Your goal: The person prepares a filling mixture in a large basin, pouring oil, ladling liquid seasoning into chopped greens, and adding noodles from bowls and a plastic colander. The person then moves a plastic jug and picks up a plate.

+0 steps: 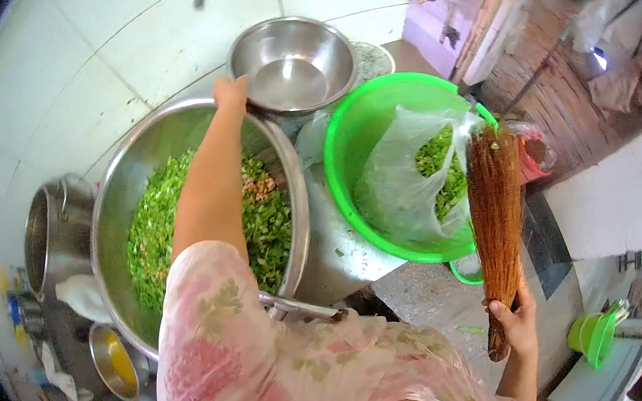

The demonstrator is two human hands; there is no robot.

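My left hand point(231, 92) reaches out over a large steel basin and is closed at the left rim of a smaller steel bowl point(289, 71). The inside of this bowl holds no food that I can see. Chopped greens with a patch of light brown bits fill much of the large basin point(102, 245). In my right hand point(514, 313) is a bundled-bristle brush point(497, 214), gripped by its narrow dark end, bristles upward. Behind the brush stands a bright green basin point(341, 190) with a clear plastic bag point(400, 182) and chopped greens in it.
A tall steel pot point(65, 226) stands at the left wall, with a small bowl of yellow liquid point(113, 362) below it. A white-tiled wall point(144, 29) rises behind the basins. Green containers point(594, 335) sit low at the right. Brown boards point(560, 104) lie at upper right.
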